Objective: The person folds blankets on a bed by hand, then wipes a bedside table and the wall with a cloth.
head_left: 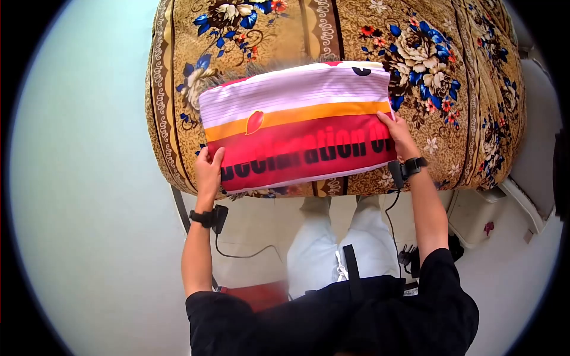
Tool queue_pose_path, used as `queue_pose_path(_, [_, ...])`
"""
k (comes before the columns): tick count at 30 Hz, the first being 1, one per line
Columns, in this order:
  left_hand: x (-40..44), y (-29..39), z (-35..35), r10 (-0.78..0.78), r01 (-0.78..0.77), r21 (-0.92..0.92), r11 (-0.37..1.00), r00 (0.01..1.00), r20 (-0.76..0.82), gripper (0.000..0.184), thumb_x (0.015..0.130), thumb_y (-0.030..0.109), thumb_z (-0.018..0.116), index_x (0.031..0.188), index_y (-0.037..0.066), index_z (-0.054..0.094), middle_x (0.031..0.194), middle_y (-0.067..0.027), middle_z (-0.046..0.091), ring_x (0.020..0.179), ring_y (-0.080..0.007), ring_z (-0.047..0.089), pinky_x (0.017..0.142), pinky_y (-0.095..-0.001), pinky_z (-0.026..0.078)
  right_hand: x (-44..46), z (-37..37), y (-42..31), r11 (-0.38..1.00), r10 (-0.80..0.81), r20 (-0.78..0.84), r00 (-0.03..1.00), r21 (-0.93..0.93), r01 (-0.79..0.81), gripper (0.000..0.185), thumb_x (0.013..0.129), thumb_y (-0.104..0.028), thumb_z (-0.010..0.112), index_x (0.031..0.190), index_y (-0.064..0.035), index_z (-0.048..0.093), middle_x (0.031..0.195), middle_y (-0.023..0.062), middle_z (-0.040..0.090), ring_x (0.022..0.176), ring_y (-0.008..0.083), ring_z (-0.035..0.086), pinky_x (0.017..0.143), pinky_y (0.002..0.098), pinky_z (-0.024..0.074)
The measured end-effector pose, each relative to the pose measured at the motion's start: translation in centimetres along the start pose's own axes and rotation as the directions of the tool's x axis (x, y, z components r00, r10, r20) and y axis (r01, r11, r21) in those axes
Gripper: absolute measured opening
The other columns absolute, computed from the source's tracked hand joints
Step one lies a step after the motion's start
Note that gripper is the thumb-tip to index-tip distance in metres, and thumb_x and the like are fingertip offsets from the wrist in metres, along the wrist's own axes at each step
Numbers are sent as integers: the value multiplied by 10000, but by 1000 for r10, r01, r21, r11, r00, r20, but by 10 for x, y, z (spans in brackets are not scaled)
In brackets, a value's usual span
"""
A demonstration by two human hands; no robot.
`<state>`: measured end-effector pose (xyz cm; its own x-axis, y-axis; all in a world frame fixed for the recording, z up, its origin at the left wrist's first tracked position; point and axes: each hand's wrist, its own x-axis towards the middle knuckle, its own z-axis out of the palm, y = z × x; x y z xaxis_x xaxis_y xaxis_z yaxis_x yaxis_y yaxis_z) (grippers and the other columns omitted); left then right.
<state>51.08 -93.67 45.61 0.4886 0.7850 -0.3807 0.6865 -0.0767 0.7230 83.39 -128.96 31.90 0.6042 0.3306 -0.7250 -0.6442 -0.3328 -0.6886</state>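
A folded printed cloth (309,127) lies in front of me, with white, orange and red bands and black lettering that reads "Declaration o…". Grey shaggy fringe shows along its far edge. My left hand (209,169) grips the near left corner, thumb on top and fingers at the edge or underneath. At the right edge, my right hand (399,135) holds the cloth the same way, its fingers partly hidden below. Each wrist wears a black strap with a small cabled device. Whether the cloth's near edge is lifted off the surface, I cannot tell.
Beneath the cloth is a table draped in a brown floral cover (237,50). A grey chair (528,148) stands against the right side. Cables hang from both wrists, and a red object (258,295) is low by my left side.
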Motion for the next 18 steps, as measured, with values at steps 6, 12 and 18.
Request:
queue_pose_path(6, [-17,9,-32,-44,43,-55,998,999,-13,233,929,202,637,996,-20,618,861,-25,655,755,-76,589,685,-229,470,-44,11,-36,985,-136,65,989,114,128,276,871,-172,692,1046,30,620,949,80,681,782,120,649,694,258,532])
queue_pose_path(12, [25,-73,-25,-350,383,-258,887,922,166,471,935,327,612,1258,-2,519,1119,-59,618,978,-134,598,843,-272,479,-8,32,26,999,-20,92,996,-48,24,400,857,-289,713,1097,11,603,951,71,667,834,123,632,731,260,513])
queue_pose_path(18, [34,-73,-23,-326,399,-345,850,911,252,570,929,368,599,1351,21,433,1208,-75,590,1038,-175,597,917,-303,471,-12,23,5,969,245,235,941,-27,-245,439,884,-332,666,1166,-8,575,1021,76,675,840,143,674,744,281,556])
